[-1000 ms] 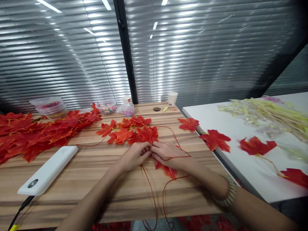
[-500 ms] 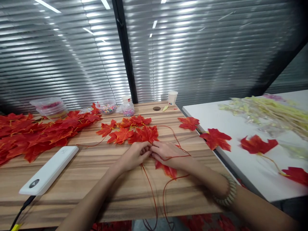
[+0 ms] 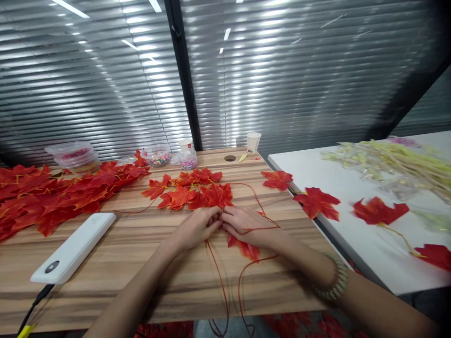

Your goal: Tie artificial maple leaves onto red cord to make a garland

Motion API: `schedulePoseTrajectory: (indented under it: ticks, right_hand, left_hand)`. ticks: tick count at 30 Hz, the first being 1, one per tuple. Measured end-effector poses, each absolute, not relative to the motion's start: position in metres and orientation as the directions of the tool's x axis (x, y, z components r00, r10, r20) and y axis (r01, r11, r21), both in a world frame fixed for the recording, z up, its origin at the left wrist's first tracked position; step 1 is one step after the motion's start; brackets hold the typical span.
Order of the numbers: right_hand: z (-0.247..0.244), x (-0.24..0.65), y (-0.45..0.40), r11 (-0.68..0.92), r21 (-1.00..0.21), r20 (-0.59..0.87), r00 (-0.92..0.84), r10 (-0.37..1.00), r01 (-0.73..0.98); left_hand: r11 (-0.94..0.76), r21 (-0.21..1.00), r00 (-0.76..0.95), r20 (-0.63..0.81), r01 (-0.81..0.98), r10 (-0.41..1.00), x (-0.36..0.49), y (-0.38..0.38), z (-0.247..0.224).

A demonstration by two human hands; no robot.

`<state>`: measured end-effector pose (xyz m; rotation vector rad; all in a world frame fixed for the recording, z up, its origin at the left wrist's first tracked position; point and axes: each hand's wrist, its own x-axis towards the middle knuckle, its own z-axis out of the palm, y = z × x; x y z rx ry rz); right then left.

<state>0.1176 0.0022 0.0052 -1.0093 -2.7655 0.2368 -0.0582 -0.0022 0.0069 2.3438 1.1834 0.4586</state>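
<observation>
My left hand (image 3: pixel 199 227) and my right hand (image 3: pixel 246 225) meet at the middle of the wooden table, fingers pinched together on the thin red cord (image 3: pixel 220 272). The exact spot they grip is hidden by the fingers. Two strands of cord hang down over the near table edge, and another loop runs across my right hand. A cluster of red artificial maple leaves (image 3: pixel 176 197) lies just beyond the fingertips. One more red leaf (image 3: pixel 246 249) sits partly under my right hand.
A white power bank (image 3: pixel 73 249) with a black cable and a heap of red leaves (image 3: pixel 63 192) are at left. Bead tubs (image 3: pixel 188 160) and a paper cup (image 3: pixel 253 142) stand at the back. Leaves extend onto the white table (image 3: pixel 296 162), which holds yellow strands (image 3: pixel 405 164).
</observation>
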Motion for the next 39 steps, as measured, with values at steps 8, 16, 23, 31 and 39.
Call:
schedulePoseTrajectory:
  ticks: [8,16,23,31,39]
  right_hand:
    - [0.0012,0.1171,0.0037,0.757,-0.222,0.132,-0.751,0.648,0.614]
    - [0.0035,0.1177,0.0026,0.751,-0.221,0.116,-0.748,0.653,0.622]
    - [0.0006,0.1189,0.0031,0.758,-0.187,0.133,-0.748,0.65,0.625]
    - [0.0021,0.1184,0.0043,0.77,-0.166,0.167,-0.752,0.637,0.616]
    - [0.002,0.1208,0.0048,0.797,-0.156,0.266,-0.753,0.602,0.583]
  left_hand:
    - [-0.529,0.521,0.573,0.09,0.67,0.815,-0.0584,-0.0025,0.0063]
    - [-0.513,0.554,0.567,0.087,0.656,0.819,-0.0583,-0.0033,0.0073]
    - [-0.505,0.603,0.567,0.104,0.618,0.817,-0.0579,-0.0026,0.0057]
    - [-0.444,0.698,0.53,0.108,0.562,0.841,-0.0569,-0.0023,0.009]
    - [-0.405,0.751,0.488,0.127,0.522,0.864,-0.0564,-0.003,0.0145]
